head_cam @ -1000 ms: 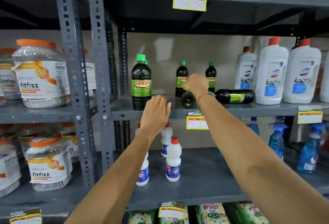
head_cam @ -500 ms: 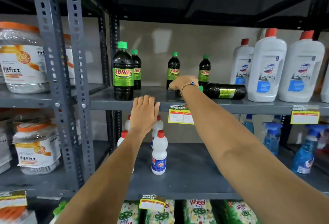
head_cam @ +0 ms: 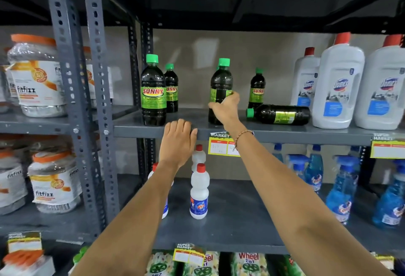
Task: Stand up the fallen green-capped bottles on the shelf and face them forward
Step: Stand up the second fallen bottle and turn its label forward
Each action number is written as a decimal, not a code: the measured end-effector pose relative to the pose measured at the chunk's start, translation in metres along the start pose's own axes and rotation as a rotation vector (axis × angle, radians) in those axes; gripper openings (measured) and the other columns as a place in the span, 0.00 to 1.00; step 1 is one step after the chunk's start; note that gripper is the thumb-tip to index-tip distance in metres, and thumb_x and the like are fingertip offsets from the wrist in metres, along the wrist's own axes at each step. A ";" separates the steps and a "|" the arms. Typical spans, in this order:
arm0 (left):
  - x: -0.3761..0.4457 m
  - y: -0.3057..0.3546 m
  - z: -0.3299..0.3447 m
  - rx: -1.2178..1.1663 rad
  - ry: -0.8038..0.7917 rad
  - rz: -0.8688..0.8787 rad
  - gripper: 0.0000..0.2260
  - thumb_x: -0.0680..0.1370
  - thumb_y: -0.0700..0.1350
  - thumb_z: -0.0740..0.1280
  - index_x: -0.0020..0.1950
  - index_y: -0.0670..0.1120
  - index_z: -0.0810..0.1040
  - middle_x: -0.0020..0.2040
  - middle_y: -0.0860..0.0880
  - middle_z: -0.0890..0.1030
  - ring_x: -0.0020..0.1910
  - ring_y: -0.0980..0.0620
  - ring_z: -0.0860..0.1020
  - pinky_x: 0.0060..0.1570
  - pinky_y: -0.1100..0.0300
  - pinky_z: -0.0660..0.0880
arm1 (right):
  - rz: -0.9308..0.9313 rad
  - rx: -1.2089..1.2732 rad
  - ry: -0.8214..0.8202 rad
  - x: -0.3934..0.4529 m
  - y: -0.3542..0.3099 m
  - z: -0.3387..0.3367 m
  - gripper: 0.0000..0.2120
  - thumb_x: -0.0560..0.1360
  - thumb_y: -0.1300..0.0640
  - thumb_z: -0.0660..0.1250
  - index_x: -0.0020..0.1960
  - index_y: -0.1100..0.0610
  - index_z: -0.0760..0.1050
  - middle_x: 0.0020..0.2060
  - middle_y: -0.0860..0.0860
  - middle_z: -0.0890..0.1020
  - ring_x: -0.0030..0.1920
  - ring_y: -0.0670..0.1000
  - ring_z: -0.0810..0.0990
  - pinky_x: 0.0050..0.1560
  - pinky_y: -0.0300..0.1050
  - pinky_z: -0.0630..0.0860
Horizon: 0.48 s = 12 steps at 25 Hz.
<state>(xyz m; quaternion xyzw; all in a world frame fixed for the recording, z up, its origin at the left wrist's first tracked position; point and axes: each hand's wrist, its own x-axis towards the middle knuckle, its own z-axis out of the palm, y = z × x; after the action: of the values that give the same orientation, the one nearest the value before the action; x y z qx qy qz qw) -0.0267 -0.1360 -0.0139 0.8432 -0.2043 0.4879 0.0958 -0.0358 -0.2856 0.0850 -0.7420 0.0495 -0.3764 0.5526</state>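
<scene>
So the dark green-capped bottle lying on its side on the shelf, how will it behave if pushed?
The dark round plastic bottle lying on its side would probably roll, since nothing visibly blocks its front. It looks full, so likely heavy for its size. Its glossy surface may be slippery.

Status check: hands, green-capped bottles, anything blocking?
Right hand gripping an upright green-capped bottle, label not facing front. Left hand resting empty on the shelf edge. One fallen bottle lying beside the white jugs. Nothing blocking.
</scene>
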 end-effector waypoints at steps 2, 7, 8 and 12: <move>0.000 -0.001 0.001 0.001 -0.006 0.014 0.17 0.82 0.51 0.48 0.48 0.44 0.72 0.44 0.46 0.75 0.43 0.45 0.71 0.49 0.52 0.68 | -0.008 -0.100 -0.063 0.007 0.006 -0.001 0.32 0.67 0.60 0.73 0.65 0.61 0.63 0.60 0.56 0.70 0.58 0.55 0.75 0.58 0.50 0.75; 0.000 -0.002 0.005 -0.041 0.017 0.014 0.17 0.82 0.51 0.50 0.51 0.43 0.74 0.46 0.46 0.76 0.44 0.45 0.72 0.50 0.52 0.68 | 0.064 -0.063 -0.293 0.005 0.013 -0.021 0.35 0.72 0.59 0.72 0.70 0.60 0.53 0.61 0.56 0.73 0.57 0.51 0.73 0.56 0.45 0.70; 0.000 -0.002 0.005 -0.048 0.027 0.013 0.16 0.82 0.50 0.51 0.51 0.43 0.75 0.46 0.46 0.77 0.44 0.46 0.72 0.50 0.53 0.67 | 0.097 -0.016 -0.317 0.004 0.014 -0.024 0.37 0.72 0.60 0.72 0.71 0.60 0.51 0.60 0.55 0.73 0.57 0.51 0.72 0.55 0.44 0.69; -0.001 -0.003 0.006 -0.084 0.053 0.025 0.16 0.82 0.50 0.52 0.53 0.43 0.75 0.47 0.46 0.78 0.45 0.45 0.74 0.53 0.54 0.65 | 0.134 0.043 -0.275 0.005 0.014 -0.028 0.38 0.70 0.63 0.70 0.73 0.60 0.51 0.53 0.52 0.74 0.56 0.52 0.74 0.55 0.45 0.70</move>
<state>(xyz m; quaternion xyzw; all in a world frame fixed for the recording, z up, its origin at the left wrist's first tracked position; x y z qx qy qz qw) -0.0209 -0.1353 -0.0180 0.8225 -0.2325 0.5024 0.1302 -0.0450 -0.3155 0.0787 -0.7697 0.0146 -0.2346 0.5936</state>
